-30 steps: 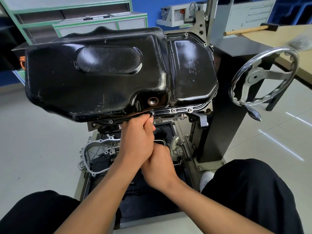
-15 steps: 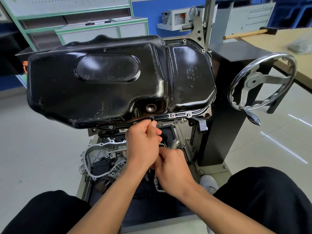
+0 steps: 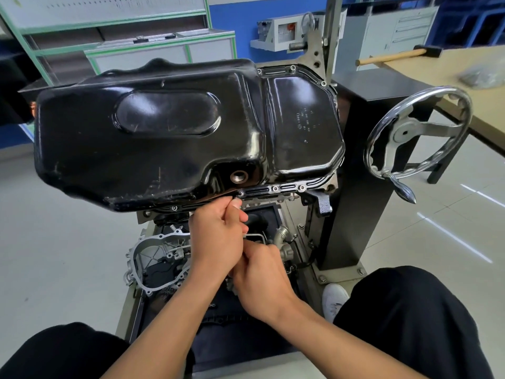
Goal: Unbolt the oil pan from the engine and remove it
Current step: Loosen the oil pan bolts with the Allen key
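Centrally, glossy black oil pan (image 3: 177, 138), left hand (image 3: 216, 236) and right hand (image 3: 262, 280) fingers (image 3: 234, 205) pinching thin bent hex key (image 3: 254, 235)

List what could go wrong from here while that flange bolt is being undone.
1. The hex key could slip out of the flange bolt, rounding it and driving the left hand into the oil pan rim.
2. Once loose, that bolt might drop among the parts below, near the aluminium cover.
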The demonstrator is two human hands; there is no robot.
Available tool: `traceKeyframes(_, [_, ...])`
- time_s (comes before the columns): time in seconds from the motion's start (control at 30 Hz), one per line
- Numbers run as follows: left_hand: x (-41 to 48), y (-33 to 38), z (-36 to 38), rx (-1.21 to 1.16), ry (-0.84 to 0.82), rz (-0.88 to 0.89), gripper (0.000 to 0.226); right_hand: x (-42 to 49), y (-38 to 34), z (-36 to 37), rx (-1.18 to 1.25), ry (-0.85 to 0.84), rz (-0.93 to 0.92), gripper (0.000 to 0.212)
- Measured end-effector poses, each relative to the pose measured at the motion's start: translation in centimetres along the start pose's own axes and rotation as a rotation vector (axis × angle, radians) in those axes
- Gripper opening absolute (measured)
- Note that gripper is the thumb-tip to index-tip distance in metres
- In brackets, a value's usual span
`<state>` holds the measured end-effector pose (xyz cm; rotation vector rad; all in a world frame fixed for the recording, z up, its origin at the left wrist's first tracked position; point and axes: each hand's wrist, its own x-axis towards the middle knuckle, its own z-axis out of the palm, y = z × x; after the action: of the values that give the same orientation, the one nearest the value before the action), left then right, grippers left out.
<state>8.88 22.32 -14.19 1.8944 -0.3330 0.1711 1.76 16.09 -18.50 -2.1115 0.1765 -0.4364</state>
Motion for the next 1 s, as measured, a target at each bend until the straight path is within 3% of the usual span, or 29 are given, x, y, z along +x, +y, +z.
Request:
traceKeyframes(0.43, [0.4,0.7,-0.3,-0.025,-0.072,-0.044,0.03,0.1,0.4,-0.7,0.075,-0.008,-0.038,0.036])
traceKeyframes(1.0, [0.4,1.3,0.2,-0.234,-0.167,-0.214,0.021,0.8,1.7,-4.2,-0.053,-0.104,-0.096,0.042])
